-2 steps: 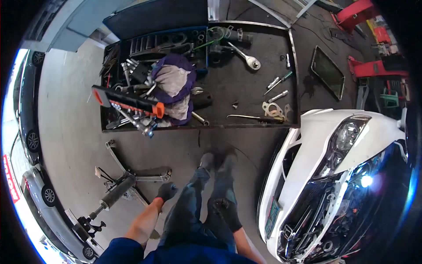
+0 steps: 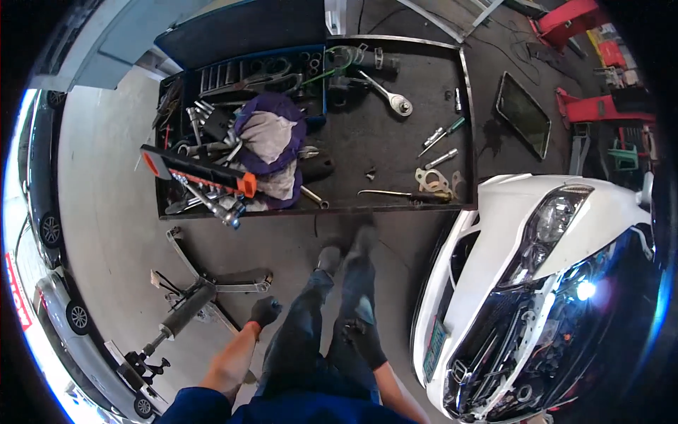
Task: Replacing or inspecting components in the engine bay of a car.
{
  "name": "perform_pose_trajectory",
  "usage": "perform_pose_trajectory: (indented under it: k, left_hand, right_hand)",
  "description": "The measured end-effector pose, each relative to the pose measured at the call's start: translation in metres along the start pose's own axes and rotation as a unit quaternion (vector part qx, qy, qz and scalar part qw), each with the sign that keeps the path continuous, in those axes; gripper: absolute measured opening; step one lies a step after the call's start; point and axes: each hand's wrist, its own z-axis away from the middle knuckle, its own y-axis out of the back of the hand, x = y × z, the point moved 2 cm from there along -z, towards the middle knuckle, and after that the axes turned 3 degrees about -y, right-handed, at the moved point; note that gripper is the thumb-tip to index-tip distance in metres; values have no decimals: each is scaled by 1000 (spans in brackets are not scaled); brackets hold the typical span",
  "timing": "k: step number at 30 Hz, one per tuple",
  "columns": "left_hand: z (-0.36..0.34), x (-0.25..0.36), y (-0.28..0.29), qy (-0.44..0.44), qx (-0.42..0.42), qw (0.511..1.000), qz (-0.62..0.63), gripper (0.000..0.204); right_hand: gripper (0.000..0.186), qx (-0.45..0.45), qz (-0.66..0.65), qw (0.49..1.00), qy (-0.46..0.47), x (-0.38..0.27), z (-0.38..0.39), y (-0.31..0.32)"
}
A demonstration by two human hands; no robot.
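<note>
The fingers of the left hand (image 2: 266,311), in a dark glove, are bent inward, but I cannot tell from my distance whether they are fully closed; I see nothing held in them. The fingers of the right hand (image 2: 364,340) are also curled, in front of the right trouser leg (image 2: 357,290), and whether they touch it or pinch something small, I cannot tell. Both hands are well apart from the black tray (image 2: 409,208), on its near side. Nearest to the left hand is the wheeled stand (image 2: 187,311) with a grey cylinder, on the floor before the left part of the tray. In the tray's left part, a purple-edged cloth (image 2: 265,134) covers some tools, and an orange-and-black holder (image 2: 201,173) stands out over the others, so it hides part of them. At the tray's back left is an open blue case (image 2: 240,32). In the tray's right part lie a ratchet (image 2: 390,96), a green-handled screwdriver (image 2: 455,124), metal gaskets (image 2: 432,181) and a hooked pick (image 2: 385,193). The white car (image 2: 498,212), its hood open, blocks the floor at the tray's near right corner.
</note>
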Motion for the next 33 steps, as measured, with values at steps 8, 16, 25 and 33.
perform_pose_trajectory:
  k: [8, 16, 25, 33]
  left_hand:
    - [-27, 151, 54, 46, 26, 998, 15, 38]
    - [-10, 371, 253, -191, 348, 912, -104, 49]
    - [-100, 371, 383, -290, 355, 852, -254, 73]
    - [-170, 247, 358, -312, 173, 864, -354, 63]
  right_hand:
    - [9, 32, 103, 992, 63, -33, -61, 60]
    - [14, 40, 183, 977, 103, -117, -65, 94]
    - [9, 140, 30, 989, 30, -129, -36, 109]
    - [23, 340, 64, 919, 191, -40, -4, 84]
